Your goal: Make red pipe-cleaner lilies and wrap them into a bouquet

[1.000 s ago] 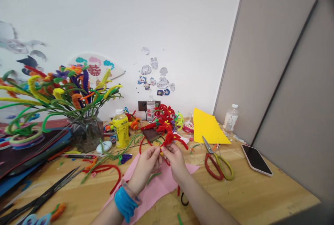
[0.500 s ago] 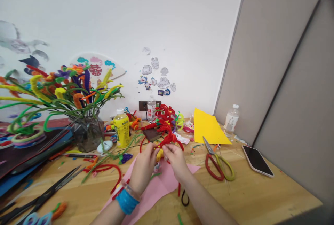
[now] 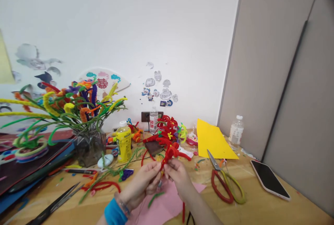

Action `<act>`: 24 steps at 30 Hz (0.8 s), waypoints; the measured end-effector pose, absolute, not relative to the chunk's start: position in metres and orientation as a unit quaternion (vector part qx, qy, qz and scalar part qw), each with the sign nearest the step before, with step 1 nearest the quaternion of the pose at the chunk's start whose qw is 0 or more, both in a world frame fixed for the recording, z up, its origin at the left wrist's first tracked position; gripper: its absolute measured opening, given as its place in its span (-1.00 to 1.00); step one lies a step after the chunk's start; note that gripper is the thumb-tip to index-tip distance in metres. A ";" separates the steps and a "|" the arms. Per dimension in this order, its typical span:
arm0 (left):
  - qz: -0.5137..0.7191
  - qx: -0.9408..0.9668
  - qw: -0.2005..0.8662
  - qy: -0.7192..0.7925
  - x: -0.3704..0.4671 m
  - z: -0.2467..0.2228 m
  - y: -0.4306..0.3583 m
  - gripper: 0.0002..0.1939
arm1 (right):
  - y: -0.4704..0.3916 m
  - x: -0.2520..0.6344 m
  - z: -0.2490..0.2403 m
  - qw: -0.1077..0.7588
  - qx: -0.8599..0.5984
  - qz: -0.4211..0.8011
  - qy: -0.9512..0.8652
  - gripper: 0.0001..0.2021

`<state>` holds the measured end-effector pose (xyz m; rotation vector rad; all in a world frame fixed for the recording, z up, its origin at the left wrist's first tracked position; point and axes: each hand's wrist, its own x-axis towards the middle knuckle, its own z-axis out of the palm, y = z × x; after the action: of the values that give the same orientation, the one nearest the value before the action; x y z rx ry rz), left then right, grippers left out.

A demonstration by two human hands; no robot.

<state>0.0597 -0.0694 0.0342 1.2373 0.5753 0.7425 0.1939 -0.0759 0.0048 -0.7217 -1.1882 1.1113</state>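
Here, left hand [image 3: 143, 183] and right hand [image 3: 180, 177] pinch red pipe-cleaners [image 3: 170, 153]; tabletop [image 3: 200, 172] separates pink paper's [image 3: 168, 206] edge from scissors [image 3: 217, 165].

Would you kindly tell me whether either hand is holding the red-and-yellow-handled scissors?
No, the scissors lie on the table, apart from the left hand and right hand, which hold a red fuzzy piece.

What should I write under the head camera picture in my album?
Left hand and right hand hold a fuzzy red craft above pink paper on a crowded wooden table.
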 end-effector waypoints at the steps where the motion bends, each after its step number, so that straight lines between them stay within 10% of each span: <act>1: 0.349 0.559 0.702 0.269 0.061 0.033 -0.069 -0.64 | -0.076 0.193 0.005 0.637 -0.318 0.473 -0.519 -0.68; 15: 0.492 0.731 0.255 0.399 0.068 0.017 -0.059 -0.74 | -0.071 0.195 -0.008 0.563 -0.471 0.221 -0.643 -0.83; 24: 0.468 0.639 0.492 0.362 0.070 0.024 -0.065 -0.76 | -0.071 0.200 -0.005 0.560 -0.438 0.233 -0.664 -0.82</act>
<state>0.0698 -0.0649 0.0240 1.5509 0.8777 1.1371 0.2002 -0.0711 -0.0047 -1.0319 -1.5642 0.5483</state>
